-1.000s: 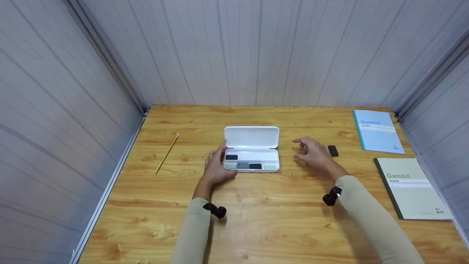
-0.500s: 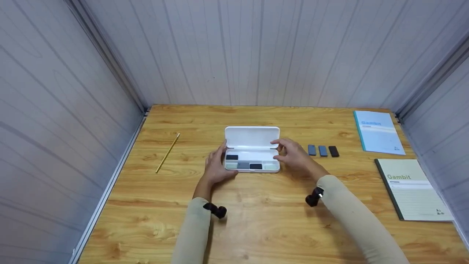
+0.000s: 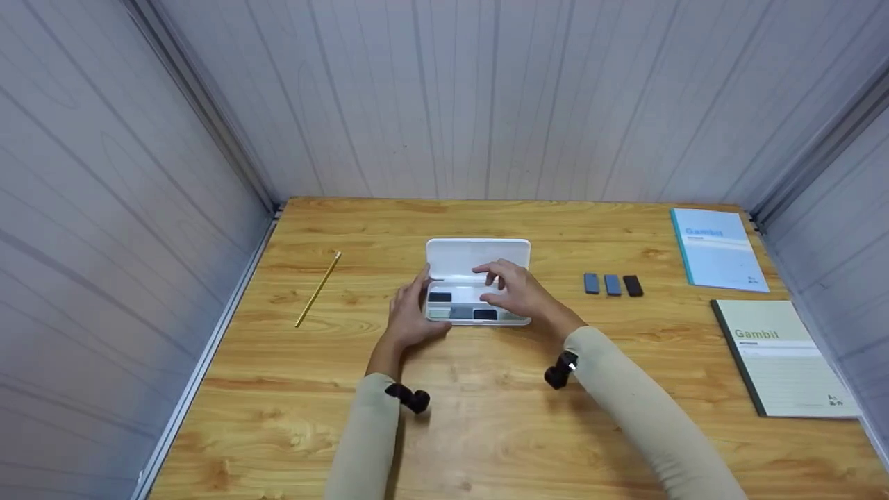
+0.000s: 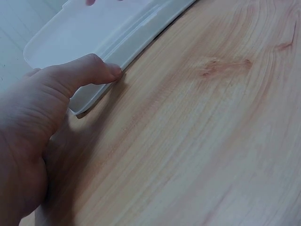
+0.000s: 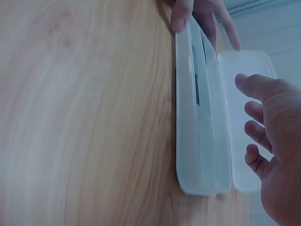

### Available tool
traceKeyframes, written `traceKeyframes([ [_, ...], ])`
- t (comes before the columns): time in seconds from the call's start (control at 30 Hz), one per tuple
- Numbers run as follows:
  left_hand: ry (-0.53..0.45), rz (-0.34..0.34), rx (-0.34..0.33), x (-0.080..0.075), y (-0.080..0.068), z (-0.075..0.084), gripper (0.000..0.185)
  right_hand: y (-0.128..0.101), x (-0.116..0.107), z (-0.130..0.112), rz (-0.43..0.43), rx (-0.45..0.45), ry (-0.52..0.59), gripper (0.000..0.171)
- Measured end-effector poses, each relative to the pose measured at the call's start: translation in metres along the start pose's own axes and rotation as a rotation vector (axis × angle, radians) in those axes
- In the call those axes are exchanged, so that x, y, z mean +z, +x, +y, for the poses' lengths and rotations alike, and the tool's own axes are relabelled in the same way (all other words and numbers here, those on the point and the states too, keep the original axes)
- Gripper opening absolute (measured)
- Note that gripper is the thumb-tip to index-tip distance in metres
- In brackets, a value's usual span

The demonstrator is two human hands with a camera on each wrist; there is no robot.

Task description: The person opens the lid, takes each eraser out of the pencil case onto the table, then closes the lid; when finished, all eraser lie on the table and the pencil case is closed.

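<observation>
A white pencil case [image 3: 464, 293] lies on the table with its lid [image 3: 451, 255] up. Inside it sit a black block [image 3: 439, 297] at the back left and a front row with a grey block [image 3: 461, 313], another black block [image 3: 485, 314] and pale green pieces. My left hand [image 3: 411, 316] grips the case's left end, its thumb [image 4: 106, 71] on the front edge in the left wrist view. Above the case's right half hovers my right hand [image 3: 521, 289], fingers loosely bent and apart, holding nothing. It hides part of the compartments and lid.
Two blue-grey blocks [image 3: 612, 285] and a black block [image 3: 633, 285] stand in a row to the right. Farther right lie a blue notebook [image 3: 719, 248] and a cream notebook [image 3: 781, 361]. A yellow pencil [image 3: 318, 289] lies at left. Panel walls surround the table.
My right hand has moved left from near the loose blocks to over the case, uncovering the two blue-grey blocks. The left hand has stayed on the case.
</observation>
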State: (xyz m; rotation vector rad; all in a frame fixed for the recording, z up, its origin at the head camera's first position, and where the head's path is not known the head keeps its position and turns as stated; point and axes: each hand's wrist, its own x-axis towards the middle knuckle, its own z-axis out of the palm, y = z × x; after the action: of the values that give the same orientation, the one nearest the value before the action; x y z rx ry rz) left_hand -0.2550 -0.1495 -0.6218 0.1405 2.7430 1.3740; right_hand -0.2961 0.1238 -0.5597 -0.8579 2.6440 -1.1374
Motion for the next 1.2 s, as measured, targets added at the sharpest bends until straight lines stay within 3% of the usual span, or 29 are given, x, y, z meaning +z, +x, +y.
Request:
traceKeyframes([
  [0.3, -0.009, 0.006, 0.016, 0.001, -0.002, 0.003, 0.127, 0.018, 0.019, -0.007, -0.033, -0.085, 0.025, 0.054],
  [0.53, -0.013, 0.003, 0.017, 0.001, -0.002, 0.003, 0.127, 0.047, 0.058, 0.053, -0.048, -0.128, 0.045, 0.06],
  [0.67, -0.002, 0.007, 0.031, 0.0, -0.001, 0.002, 0.127, 0.057, 0.071, 0.063, -0.063, -0.123, 0.041, 0.062],
  [0.97, -0.003, 0.01, 0.025, -0.001, -0.001, 0.002, 0.128, 0.059, 0.082, 0.051, -0.098, -0.065, 0.062, 0.062],
  [1.2, -0.012, 0.03, 0.038, -0.001, -0.003, 0.002, 0.128, 0.049, 0.07, 0.014, -0.081, -0.038, 0.083, 0.057],
])
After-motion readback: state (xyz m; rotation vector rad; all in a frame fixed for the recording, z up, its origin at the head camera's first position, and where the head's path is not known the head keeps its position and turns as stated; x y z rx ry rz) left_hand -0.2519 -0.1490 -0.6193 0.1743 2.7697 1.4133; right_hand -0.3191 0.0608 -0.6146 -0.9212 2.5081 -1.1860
